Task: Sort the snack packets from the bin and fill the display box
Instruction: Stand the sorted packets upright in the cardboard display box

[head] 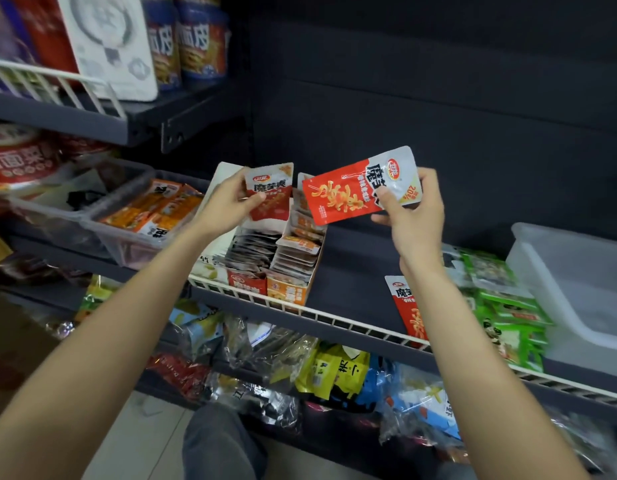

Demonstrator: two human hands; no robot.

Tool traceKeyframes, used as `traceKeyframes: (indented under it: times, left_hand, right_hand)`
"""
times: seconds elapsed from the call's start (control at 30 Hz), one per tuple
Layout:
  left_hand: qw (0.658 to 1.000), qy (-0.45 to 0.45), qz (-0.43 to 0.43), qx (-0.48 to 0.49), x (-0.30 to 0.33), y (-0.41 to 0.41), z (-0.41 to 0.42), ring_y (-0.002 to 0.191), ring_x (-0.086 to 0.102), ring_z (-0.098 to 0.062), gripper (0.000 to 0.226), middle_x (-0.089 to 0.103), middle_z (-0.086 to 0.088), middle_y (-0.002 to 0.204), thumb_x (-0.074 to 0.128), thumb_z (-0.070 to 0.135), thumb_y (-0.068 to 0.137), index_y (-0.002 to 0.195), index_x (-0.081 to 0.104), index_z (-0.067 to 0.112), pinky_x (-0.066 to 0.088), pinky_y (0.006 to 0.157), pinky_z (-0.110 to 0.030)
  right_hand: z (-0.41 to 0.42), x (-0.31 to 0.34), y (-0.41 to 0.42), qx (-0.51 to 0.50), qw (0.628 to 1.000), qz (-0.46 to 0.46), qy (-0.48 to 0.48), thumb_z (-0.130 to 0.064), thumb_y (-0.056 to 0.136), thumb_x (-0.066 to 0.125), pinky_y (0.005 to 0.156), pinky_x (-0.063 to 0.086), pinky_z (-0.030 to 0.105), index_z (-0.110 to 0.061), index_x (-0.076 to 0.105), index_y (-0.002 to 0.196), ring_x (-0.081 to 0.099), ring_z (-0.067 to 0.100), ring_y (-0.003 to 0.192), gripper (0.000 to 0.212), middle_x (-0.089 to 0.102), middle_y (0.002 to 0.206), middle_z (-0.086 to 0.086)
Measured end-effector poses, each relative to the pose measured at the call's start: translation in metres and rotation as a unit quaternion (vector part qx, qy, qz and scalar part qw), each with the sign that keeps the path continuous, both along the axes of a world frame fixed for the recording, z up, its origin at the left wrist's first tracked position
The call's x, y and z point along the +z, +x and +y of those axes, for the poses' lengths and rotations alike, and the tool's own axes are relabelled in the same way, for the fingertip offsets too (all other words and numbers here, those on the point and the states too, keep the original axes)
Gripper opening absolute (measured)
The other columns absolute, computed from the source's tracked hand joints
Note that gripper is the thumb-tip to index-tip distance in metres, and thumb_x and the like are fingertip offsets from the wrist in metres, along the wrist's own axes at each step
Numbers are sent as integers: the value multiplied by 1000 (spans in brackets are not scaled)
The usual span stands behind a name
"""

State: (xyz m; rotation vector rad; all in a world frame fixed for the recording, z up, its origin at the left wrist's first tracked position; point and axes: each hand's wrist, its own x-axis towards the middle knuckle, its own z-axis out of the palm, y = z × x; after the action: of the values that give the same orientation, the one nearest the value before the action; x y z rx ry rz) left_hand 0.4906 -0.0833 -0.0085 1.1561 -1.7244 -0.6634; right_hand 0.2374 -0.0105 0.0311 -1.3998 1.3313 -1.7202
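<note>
Mid-sort, comparing: left hand [227, 199] pinching a small red packet [269, 194] above the display box [265, 258]; right hand [416, 211] gripping a larger red packet [360, 187] beside it; next, probably dropping each into its matching compartment.

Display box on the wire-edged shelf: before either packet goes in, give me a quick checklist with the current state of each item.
1. Left hand grips the small red-and-white snack packet: ok.
2. Right hand pinches the larger red-and-white packet: ok.
3. Open cardboard display box sits directly under both packets: ok.
4. Box compartments have free room: cannot tell; rows of packets already stand in them.
5. Each packet matches a compartment's front label: cannot tell; print is too small.
6. Another red-and-white packet lies on the dark shelf, not yet sorted: not ok.
</note>
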Motion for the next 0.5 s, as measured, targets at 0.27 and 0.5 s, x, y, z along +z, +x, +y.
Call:
traceKeyframes:
  times: [0.27, 0.5]
  left_hand:
    - [935, -96, -338, 42, -9, 17, -5, 97, 54, -23, 20, 68, -3, 100, 67, 20, 86, 106, 69, 17, 42, 87, -35]
    - [797, -95, -595, 42, -12, 25, -5, 117, 45, -19, 32, 65, 0, 113, 51, 37, 94, 126, 58, 35, 27, 91, -35]
  right_hand:
    - [-8, -3, 3, -3, 1000, 11, -1, -10, 89, 61, 62, 55, 24, -18, 46, 100, 65, 7, 82, 21, 62, 94, -7]
    - [-24, 5, 20, 16, 998, 59, -11, -9, 90, 60, 62, 57, 24, -18, 47, 97, 66, 2, 82, 18, 61, 90, -13]
